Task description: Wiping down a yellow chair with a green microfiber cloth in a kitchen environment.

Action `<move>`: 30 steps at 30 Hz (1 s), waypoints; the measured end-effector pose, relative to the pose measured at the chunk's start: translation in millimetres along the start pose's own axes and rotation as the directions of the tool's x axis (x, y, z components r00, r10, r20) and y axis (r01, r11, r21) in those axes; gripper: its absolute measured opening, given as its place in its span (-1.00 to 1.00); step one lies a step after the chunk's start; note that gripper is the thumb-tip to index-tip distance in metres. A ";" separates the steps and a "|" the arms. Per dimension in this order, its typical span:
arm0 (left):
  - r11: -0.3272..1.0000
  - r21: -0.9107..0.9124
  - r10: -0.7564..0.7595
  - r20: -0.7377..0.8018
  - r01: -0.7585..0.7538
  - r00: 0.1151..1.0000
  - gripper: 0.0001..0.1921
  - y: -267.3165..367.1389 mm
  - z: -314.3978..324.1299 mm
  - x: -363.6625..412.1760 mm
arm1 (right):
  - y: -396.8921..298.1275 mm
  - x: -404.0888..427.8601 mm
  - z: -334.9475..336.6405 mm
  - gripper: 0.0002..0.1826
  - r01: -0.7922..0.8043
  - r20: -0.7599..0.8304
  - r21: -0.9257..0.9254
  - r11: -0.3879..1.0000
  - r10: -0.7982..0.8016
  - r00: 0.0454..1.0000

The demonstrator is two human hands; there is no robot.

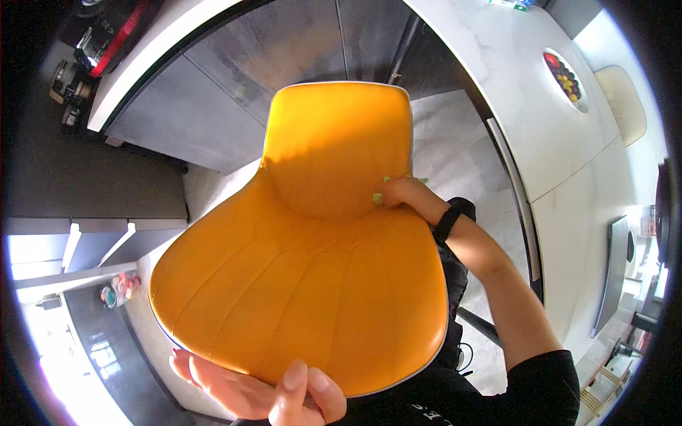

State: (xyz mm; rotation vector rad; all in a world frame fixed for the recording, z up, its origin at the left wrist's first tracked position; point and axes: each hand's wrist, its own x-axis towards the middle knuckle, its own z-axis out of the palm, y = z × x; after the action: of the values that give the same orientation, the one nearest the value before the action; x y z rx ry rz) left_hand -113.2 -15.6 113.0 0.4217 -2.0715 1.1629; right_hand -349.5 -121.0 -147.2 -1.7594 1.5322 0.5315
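An orange padded chair [314, 255] with stitched seams and a pale rim fills the middle, its backrest towards the top. My right hand [400, 193], below a black wristband, is closed at the right side where seat and backrest meet. Small pale green parts of a soft-looking item [378, 198] show around its fingers; most of that item is hidden. At the lower rim of the seat is my left hand [272, 396], some fingers stretched left and others bent up. Whether it grips the rim cannot be told.
A white marbled counter [575, 175] curves along the right, bearing an oval bowl of fruit [585, 90] and a thin dark screen [610, 277]. Dark cabinet panels [287, 48] stand behind the chair. Colourful bags [122, 288] lie at the left. A dark chair or stool leg [479, 326] shows at the lower right.
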 end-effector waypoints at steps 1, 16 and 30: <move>0.955 -0.066 -0.291 -0.007 0.290 0.957 -0.77 20.3 7.7 12.5 | 20.7 -0.2 2.6 -0.56 -0.033 -0.008 -0.001 0.999 0.033 0.999; 0.660 -0.124 -0.572 0.557 0.741 0.602 -0.62 32.5 -24.1 43.9 | 56.3 -130.2 28.7 -0.53 0.472 -0.511 0.395 -0.788 0.238 0.826; 0.406 -0.675 -0.796 0.070 0.616 0.601 -0.65 35.6 -31.0 9.1 | -39.2 -270.5 2.7 -0.52 0.899 -0.850 0.375 -0.226 0.303 0.431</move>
State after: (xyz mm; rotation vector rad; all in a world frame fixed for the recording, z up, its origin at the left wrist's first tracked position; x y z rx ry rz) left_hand -127.1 30.2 108.4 0.6739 -1.5911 -0.0672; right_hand -366.5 61.7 55.4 -0.8190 0.8594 -1.8078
